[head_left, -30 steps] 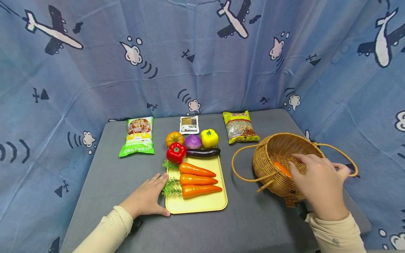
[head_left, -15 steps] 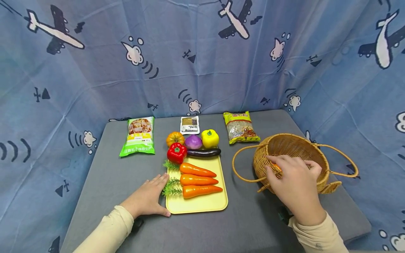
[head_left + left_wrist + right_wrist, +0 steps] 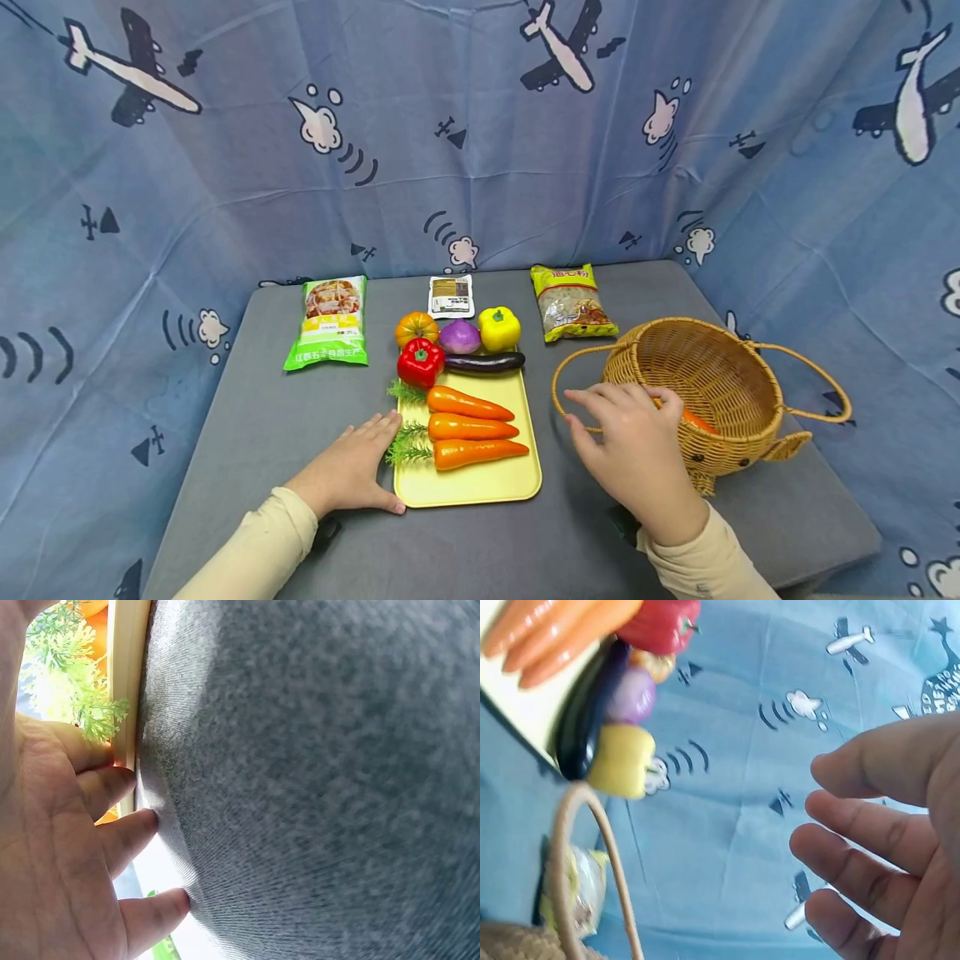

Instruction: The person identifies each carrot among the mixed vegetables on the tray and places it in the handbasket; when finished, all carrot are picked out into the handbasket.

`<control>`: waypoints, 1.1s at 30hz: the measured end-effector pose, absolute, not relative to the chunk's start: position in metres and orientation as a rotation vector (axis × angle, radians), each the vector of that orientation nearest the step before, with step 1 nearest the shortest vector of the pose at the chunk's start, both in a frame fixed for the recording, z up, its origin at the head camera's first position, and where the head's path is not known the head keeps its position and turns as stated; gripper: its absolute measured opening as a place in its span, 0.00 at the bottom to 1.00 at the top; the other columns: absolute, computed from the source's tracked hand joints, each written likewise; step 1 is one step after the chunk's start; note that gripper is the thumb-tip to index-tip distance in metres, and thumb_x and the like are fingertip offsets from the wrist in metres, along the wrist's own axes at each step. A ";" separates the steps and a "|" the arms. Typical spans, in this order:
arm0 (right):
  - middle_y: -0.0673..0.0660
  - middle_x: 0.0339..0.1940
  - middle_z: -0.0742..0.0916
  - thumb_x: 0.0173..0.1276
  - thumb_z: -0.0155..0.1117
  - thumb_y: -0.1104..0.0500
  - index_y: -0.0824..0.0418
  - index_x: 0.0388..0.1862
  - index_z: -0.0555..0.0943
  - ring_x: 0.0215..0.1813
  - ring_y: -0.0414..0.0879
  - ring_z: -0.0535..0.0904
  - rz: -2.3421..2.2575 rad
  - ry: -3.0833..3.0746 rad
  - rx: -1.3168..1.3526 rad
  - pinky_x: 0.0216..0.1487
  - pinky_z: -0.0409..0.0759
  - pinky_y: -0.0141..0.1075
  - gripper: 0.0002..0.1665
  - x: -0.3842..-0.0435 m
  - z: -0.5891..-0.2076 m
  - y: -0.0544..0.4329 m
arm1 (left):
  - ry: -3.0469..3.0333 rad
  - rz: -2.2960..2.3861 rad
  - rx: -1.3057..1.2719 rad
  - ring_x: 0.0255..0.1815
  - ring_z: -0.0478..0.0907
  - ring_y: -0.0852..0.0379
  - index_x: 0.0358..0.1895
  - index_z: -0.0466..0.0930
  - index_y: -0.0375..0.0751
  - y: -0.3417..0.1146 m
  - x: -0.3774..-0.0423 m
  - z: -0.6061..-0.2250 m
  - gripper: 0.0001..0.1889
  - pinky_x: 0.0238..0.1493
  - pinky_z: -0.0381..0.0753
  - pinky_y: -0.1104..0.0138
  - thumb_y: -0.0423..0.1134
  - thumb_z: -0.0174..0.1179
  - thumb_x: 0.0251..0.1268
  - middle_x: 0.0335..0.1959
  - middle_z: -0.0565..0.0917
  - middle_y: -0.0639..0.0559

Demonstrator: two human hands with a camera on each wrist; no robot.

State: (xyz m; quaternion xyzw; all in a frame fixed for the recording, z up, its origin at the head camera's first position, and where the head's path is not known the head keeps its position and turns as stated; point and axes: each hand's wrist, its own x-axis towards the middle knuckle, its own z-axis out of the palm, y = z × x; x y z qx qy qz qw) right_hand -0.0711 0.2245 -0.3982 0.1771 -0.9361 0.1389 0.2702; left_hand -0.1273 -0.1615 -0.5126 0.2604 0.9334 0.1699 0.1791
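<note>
My left hand [image 3: 348, 467] touches the left edge of a yellow tray [image 3: 480, 490], thumb and fingers spread along its rim. The left wrist view shows the fingertips beside that rim [image 3: 126, 682]. On the tray lie three orange carrots [image 3: 472, 427] with green tops, side by side. My right hand [image 3: 633, 450] hovers over the left handle of a wicker basket [image 3: 738, 358], between basket and tray. Its fingers are loosely bent with nothing between them, as the right wrist view also shows. An orange piece [image 3: 699, 422] shows inside the basket, partly hidden by the hand.
At the tray's far end sit a red bell pepper [image 3: 421, 362], an eggplant [image 3: 485, 362], a yellow pepper [image 3: 498, 328], a purple onion [image 3: 460, 337] and a small pumpkin [image 3: 416, 328]. Behind are a green food bag [image 3: 330, 321], a small pouch [image 3: 451, 297] and a yellow bag [image 3: 573, 302].
My right hand has moved left from over the basket's opening to its left handle, uncovering the basket's front and inside. My left hand and the tray have stayed in place.
</note>
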 end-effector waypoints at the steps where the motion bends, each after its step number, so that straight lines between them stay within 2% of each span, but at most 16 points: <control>1: 0.52 0.40 0.91 0.60 0.80 0.59 0.56 0.46 0.94 0.43 0.54 0.82 0.372 -2.529 0.493 0.54 0.61 0.68 0.14 -0.072 -0.402 0.221 | 2.640 0.477 0.735 0.85 0.53 0.37 0.85 0.56 0.34 -0.162 -0.127 -0.513 0.70 0.77 0.56 0.33 0.72 0.80 0.44 0.85 0.58 0.40; 16: 0.47 0.42 0.91 0.58 0.85 0.55 0.51 0.45 0.94 0.44 0.49 0.81 0.310 -2.691 0.607 0.54 0.65 0.61 0.16 -0.080 -0.451 0.185 | 2.642 0.474 0.722 0.85 0.53 0.38 0.86 0.56 0.35 -0.161 -0.129 -0.516 0.71 0.78 0.55 0.34 0.73 0.80 0.43 0.86 0.58 0.42; 33: 0.48 0.45 0.91 0.59 0.85 0.53 0.51 0.48 0.93 0.46 0.49 0.81 0.252 -2.860 0.637 0.53 0.67 0.60 0.17 -0.093 -0.496 0.176 | 2.645 0.475 0.716 0.85 0.53 0.38 0.86 0.56 0.36 -0.162 -0.129 -0.516 0.71 0.78 0.55 0.34 0.72 0.81 0.43 0.86 0.58 0.41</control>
